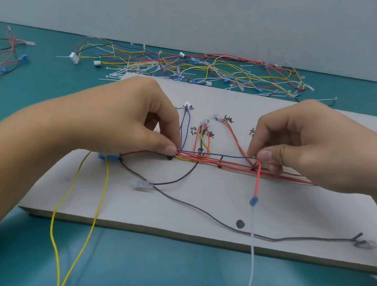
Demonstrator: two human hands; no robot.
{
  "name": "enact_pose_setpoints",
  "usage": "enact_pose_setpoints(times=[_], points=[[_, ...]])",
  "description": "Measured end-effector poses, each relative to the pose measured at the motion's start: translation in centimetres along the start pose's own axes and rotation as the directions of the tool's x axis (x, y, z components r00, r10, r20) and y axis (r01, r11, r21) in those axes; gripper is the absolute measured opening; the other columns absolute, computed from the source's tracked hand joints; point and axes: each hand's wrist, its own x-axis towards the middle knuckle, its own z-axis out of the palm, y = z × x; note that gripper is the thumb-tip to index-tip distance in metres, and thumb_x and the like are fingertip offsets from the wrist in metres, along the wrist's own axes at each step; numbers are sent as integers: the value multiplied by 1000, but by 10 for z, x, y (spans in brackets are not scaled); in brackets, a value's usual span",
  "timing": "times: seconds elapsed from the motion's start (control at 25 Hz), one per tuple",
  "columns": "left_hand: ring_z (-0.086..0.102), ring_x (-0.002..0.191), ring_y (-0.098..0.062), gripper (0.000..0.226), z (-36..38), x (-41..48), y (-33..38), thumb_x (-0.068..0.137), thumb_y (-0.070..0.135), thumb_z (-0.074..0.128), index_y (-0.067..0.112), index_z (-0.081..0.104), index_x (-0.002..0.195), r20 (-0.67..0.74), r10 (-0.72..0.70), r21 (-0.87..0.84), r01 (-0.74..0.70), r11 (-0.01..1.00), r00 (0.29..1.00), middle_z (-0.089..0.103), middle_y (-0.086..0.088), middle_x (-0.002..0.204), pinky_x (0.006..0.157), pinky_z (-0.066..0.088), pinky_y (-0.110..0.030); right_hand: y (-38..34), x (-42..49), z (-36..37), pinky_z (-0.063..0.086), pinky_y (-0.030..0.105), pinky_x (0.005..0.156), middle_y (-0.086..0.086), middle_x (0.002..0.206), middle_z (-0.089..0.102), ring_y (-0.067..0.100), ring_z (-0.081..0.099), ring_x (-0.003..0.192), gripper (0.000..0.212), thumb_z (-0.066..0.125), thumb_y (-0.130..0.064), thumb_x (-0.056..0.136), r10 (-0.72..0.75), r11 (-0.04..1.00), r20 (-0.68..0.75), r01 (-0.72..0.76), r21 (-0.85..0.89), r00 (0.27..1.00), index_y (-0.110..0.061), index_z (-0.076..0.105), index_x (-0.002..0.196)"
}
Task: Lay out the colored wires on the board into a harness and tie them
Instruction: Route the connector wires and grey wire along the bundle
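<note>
Yellow wires hang below left hand, which pinches bundle.

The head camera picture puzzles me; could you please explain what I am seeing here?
There is no machine: a person works bare-handed, and one camera on their head looks down at the hands. A pale board lies on a teal table. Coloured wires run across it as a wire bundle. The left hand pinches it at one end, the right hand at the other. Two yellow wires and a white wire hang over the near edge; a black wire lies loose on the board. Behind lies a pile of spare wires and cable ties.
</note>
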Motion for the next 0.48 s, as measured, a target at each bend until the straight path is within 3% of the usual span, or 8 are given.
enact_pose_setpoints(times=[0.24,0.48], points=[[44,42,-9,14,4,-1,-1,73,49,76,35,77,72,-24,-18,40,19,999,1000,54,5,48,42,35,-17,-3,2,1,60,44,70,0,72,73,14,71,63,30,66,-4,95,-14,1000,-120,12,-16,993,-31,70,84],[50,47,-11,16,10,0,0,81,34,79,25,76,68,-36,43,23,-43,999,998,62,3,55,45,38,-21,-12,11,7,57,35,67,-11,72,71,9,67,62,28,65,-6,95,26,997,-232,-41,-58,972,-28,68,78]])
